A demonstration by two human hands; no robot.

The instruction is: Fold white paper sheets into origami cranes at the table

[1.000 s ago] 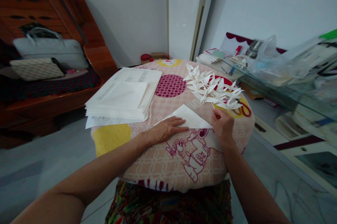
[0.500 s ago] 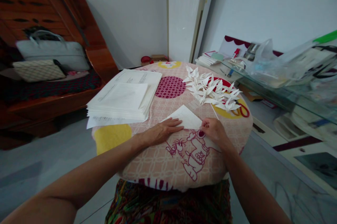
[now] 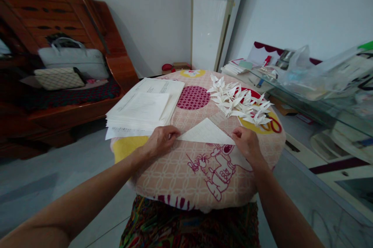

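A white sheet of paper (image 3: 206, 133), folded into a triangle, lies on the patterned tablecloth (image 3: 175, 174) with its peak pointing away from me. My left hand (image 3: 162, 140) is closed in a pinch at the triangle's left corner. At the opposite corner my right hand (image 3: 247, 142) pinches the paper too, its fingertips curled together. Beyond the triangle sits a cluster of white folded paper cranes (image 3: 237, 102). Left of them, a thick stack of white paper (image 3: 136, 112) rests on the cloth, some sheets printed.
Scissors with red handles (image 3: 275, 125) lie beside the cranes at the table's right. A glass shelf (image 3: 314, 112) with plastic bags (image 3: 305, 75) runs along the right side. On the left, a wooden bench (image 3: 122, 70) holds a grey handbag (image 3: 74, 61).
My left hand has moved left, from lying flat on the paper to pinching its left corner. The right hand remains at the right corner. The view has shifted slightly left.
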